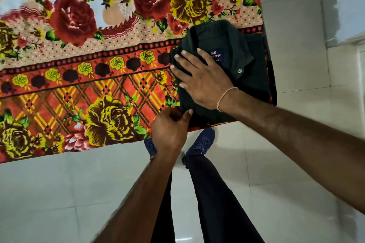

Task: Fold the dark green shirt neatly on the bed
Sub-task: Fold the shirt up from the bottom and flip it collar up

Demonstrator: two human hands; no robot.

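Two hands work the folded dark green shirt (245,85): right hand (203,81) flat, left hand (169,126) pinching its corner.

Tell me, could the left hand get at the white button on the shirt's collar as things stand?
Probably yes. The button lies uncovered to the right of the right hand, which rests flat on the dark green shirt. The left hand pinches the shirt's near edge, so it would have to let go and cross the right wrist.

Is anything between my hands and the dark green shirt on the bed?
Nothing visible. The right hand rests flat, fingers spread, directly on the folded dark green cotton shirt, and the left hand pinches its near edge. The shirt already lies on the floral red bedspread.
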